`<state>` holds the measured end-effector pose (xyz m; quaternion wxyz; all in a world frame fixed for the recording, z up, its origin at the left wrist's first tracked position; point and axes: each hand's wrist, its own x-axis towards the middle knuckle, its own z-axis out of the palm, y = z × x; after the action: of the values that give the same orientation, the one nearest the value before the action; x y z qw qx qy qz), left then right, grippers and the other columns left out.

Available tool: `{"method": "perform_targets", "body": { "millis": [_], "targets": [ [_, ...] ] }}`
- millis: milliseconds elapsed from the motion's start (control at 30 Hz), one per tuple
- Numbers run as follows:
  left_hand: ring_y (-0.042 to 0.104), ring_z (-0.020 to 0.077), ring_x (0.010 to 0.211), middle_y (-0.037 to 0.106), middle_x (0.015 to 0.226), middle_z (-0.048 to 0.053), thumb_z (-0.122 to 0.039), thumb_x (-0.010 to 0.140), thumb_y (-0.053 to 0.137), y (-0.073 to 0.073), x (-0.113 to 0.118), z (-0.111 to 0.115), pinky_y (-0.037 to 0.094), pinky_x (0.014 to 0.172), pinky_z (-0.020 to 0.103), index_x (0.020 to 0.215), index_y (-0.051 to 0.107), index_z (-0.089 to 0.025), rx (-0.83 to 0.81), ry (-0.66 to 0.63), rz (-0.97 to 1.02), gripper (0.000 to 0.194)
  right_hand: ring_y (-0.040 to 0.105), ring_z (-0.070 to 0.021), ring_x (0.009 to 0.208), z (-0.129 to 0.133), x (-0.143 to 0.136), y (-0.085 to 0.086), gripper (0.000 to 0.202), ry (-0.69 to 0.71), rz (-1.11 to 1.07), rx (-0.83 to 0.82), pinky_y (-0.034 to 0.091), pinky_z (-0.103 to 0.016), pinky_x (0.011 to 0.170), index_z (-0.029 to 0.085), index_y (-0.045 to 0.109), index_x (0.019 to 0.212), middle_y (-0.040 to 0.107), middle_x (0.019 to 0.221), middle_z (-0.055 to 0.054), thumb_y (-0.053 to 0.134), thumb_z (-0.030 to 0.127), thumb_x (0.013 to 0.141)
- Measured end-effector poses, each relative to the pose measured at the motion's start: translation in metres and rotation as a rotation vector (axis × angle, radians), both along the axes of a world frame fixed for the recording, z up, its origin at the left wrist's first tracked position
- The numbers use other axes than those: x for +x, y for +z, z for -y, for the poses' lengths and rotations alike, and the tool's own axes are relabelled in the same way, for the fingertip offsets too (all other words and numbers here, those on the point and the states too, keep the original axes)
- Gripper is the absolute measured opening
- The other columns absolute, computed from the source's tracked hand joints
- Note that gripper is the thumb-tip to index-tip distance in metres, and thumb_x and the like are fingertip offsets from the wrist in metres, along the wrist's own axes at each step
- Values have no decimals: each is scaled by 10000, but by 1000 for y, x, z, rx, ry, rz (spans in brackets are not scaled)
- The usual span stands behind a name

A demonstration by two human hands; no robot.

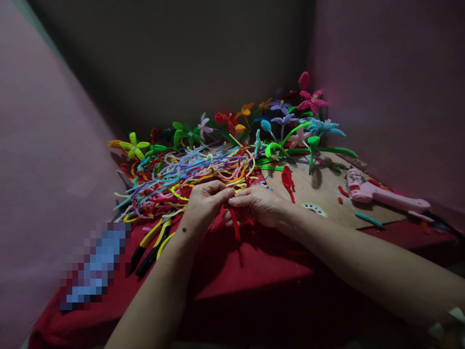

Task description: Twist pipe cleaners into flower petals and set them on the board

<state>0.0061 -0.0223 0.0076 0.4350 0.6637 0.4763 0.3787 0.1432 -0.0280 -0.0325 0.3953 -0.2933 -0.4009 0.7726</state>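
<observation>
My left hand (pixel 209 201) and my right hand (pixel 259 203) meet at the fingertips over the front of the table, both pinched closed. Between and below them hangs a red pipe cleaner (pixel 236 224), bent, with one end pointing down; the fingers hide its upper part. Just behind the hands spreads a heap of loose pipe cleaners (pixel 196 165) in many colours. To the right of my right hand a red looped pipe-cleaner piece (pixel 287 182) lies on a tan board (pixel 337 213). Yellow-and-black pliers (pixel 150 245) rest left of my left wrist.
Pipe-cleaner flowers (pixel 283 114) stand along the back. On the board are a pink glue gun (pixel 385 194), a white disc with holes (pixel 313 209) and a teal offcut (pixel 368 219). A red cloth (pixel 254 271) covers the table; a blurred blue item (pixel 96 271) lies left. Walls rise on both sides.
</observation>
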Motion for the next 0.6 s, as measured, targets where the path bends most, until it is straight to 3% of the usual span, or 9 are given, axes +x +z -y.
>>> {"method": "perform_targets", "body": {
  "millis": [167, 300, 433, 600],
  "targets": [
    [339, 20, 336, 481, 477, -63, -396, 713, 629, -5, -2, -3, 215, 326, 145, 720, 544, -152, -154, -2, 150, 258, 550, -96, 519, -2, 0, 6, 108, -252, -71, 64, 445, -253, 583, 114, 611, 653, 631, 593, -28, 662, 208, 666],
    [333, 13, 335, 423, 448, -76, -379, 662, 691, -13, -7, -8, 208, 337, 134, 741, 555, -149, -372, -104, 255, 278, 481, -72, 504, -3, 0, 6, 131, -436, -94, 127, 364, -221, 515, 130, 617, 603, 589, 564, 9, 713, 219, 596],
    [356, 24, 353, 435, 455, -55, -359, 683, 677, -16, -6, -6, 217, 351, 145, 797, 588, -128, -491, -247, 307, 272, 460, -76, 521, -3, -1, 3, 141, -440, -143, 139, 334, -234, 514, 132, 622, 599, 575, 576, 9, 708, 243, 592],
    [287, 23, 344, 389, 407, -59, -340, 736, 621, -16, 0, -3, 188, 364, 165, 682, 546, -125, -477, -315, 293, 233, 343, -44, 433, -4, -2, -1, 145, -400, -153, 165, 218, -224, 434, 123, 631, 593, 474, 466, 47, 692, 253, 611]
  ]
}}
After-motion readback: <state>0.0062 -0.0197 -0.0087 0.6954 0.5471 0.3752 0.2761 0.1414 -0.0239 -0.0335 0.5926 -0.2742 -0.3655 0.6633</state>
